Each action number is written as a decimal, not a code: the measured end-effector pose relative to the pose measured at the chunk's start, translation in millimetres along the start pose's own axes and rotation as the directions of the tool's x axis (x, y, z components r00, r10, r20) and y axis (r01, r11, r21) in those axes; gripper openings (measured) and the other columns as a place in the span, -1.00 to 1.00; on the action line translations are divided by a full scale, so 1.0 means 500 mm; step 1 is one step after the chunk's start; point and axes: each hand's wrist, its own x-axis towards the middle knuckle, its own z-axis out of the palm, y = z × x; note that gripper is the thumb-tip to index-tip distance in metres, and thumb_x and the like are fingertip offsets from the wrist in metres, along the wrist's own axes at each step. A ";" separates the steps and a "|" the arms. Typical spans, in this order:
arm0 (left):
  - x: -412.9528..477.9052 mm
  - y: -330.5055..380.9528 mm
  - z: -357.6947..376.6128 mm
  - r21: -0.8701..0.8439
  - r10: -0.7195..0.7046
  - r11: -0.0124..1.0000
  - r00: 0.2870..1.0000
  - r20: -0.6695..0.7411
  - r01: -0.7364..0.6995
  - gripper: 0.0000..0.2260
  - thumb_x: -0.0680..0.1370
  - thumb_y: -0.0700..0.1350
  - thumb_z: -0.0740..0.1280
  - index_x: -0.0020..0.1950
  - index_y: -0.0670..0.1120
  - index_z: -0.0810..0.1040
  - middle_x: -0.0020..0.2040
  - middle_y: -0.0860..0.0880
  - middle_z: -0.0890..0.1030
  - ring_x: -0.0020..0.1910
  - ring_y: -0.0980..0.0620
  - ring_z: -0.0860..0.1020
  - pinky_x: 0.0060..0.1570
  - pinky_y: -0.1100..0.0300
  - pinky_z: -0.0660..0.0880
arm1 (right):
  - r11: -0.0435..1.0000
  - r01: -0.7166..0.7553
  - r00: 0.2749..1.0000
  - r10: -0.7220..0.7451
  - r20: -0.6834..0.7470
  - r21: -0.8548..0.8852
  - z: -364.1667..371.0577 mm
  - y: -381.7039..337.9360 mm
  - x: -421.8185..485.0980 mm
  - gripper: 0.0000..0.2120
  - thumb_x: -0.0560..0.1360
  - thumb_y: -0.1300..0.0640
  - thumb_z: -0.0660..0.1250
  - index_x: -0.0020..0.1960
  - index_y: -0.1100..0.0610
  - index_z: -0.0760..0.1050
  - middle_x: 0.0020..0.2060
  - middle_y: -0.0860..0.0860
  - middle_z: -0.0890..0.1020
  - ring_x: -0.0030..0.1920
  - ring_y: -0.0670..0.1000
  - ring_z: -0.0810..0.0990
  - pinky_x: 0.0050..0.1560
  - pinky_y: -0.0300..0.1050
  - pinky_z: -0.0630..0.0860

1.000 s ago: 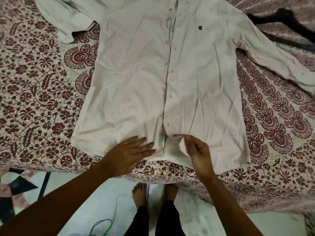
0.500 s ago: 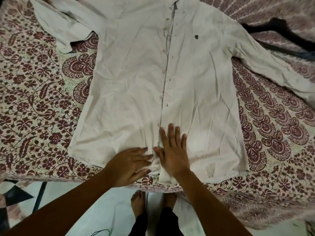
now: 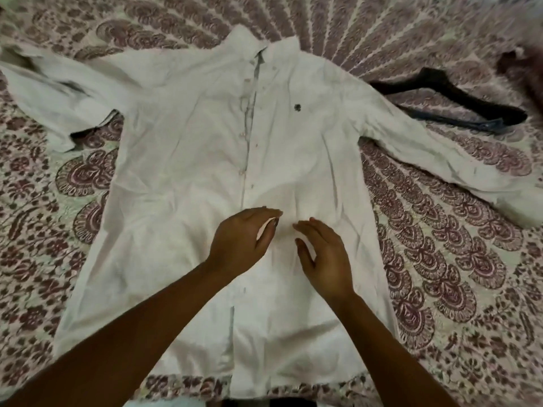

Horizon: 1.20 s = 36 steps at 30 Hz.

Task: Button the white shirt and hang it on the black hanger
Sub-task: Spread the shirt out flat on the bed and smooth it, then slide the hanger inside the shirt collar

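Left hand (image 3: pixel 244 242) pinches the front edge of the white shirt (image 3: pixel 182 160) at mid-length, right hand (image 3: pixel 323 259) loose-fingered beside it; shirt spread flat on a patterned bedspread (image 3: pixel 440 259), black hanger (image 3: pixel 476 96) lying by its sleeve.

The bed before me wears a bedspread (image 3: pixel 440 259) printed with maroon flowers and fans on a pale ground. The white shirt (image 3: pixel 182 177) lies flat on it, front up, collar away from me and hem at the near edge, with both sleeves spread out. The black hanger (image 3: pixel 440 86) lies just beyond the shirt's sleeve on my right, one end meeting the shoulder. Farther right of the shirt sits something dark and blurred (image 3: pixel 517 69).
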 end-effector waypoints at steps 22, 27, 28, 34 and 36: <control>0.864 0.154 0.426 0.314 -0.096 0.949 0.960 0.264 0.008 -0.66 0.59 -0.13 0.17 0.34 -0.18 0.39 0.29 -0.23 0.45 0.23 -0.26 0.43 0.19 -0.06 0.39 | 0.775 -0.493 0.863 0.493 -0.110 -0.394 -0.413 0.767 0.522 -0.53 0.52 0.08 0.30 0.38 0.19 0.35 0.41 0.25 0.28 0.42 0.29 0.21 0.39 0.19 0.22; 0.947 0.162 0.465 0.492 -0.218 0.871 0.884 0.414 -0.015 -0.77 0.53 -0.09 0.29 0.14 -0.14 0.55 0.00 -0.21 0.57 -0.02 -0.26 0.56 0.00 -0.04 0.46 | 0.743 -0.495 0.795 0.597 0.112 -0.451 -0.407 0.851 0.546 -0.55 0.57 -0.09 0.14 0.37 0.13 0.34 0.33 0.22 0.36 0.35 0.27 0.29 0.30 0.21 0.33; 0.958 0.166 0.471 0.503 -0.198 0.864 0.896 0.398 -0.033 -0.79 0.52 -0.12 0.29 0.12 -0.13 0.56 -0.03 -0.20 0.58 -0.04 -0.25 0.57 -0.01 -0.03 0.47 | 0.751 -0.486 0.805 0.584 0.107 -0.446 -0.405 0.863 0.543 -0.56 0.57 -0.08 0.14 0.38 0.11 0.34 0.33 0.20 0.36 0.35 0.25 0.28 0.30 0.20 0.33; 1.012 0.208 0.478 0.400 0.071 0.900 0.962 0.262 -0.175 -0.77 0.58 -0.10 0.23 0.20 -0.14 0.47 0.05 -0.23 0.49 -0.11 -0.26 0.54 -0.22 -0.03 0.46 | 0.765 -0.529 0.844 0.519 -0.136 -0.366 -0.435 0.879 0.523 -0.56 0.51 -0.18 0.14 0.19 0.09 0.49 0.23 0.15 0.46 0.25 0.23 0.38 0.24 0.20 0.37; 1.040 0.222 0.453 0.355 0.107 0.917 0.970 0.221 -0.182 -0.75 0.59 -0.04 0.22 0.22 -0.10 0.47 0.10 -0.21 0.49 -0.12 -0.21 0.53 -0.26 0.04 0.40 | 0.755 -0.538 0.840 0.441 -0.316 -0.376 -0.455 0.862 0.529 -0.52 0.50 -0.18 0.17 0.25 0.14 0.44 0.29 0.20 0.40 0.30 0.24 0.34 0.30 0.14 0.32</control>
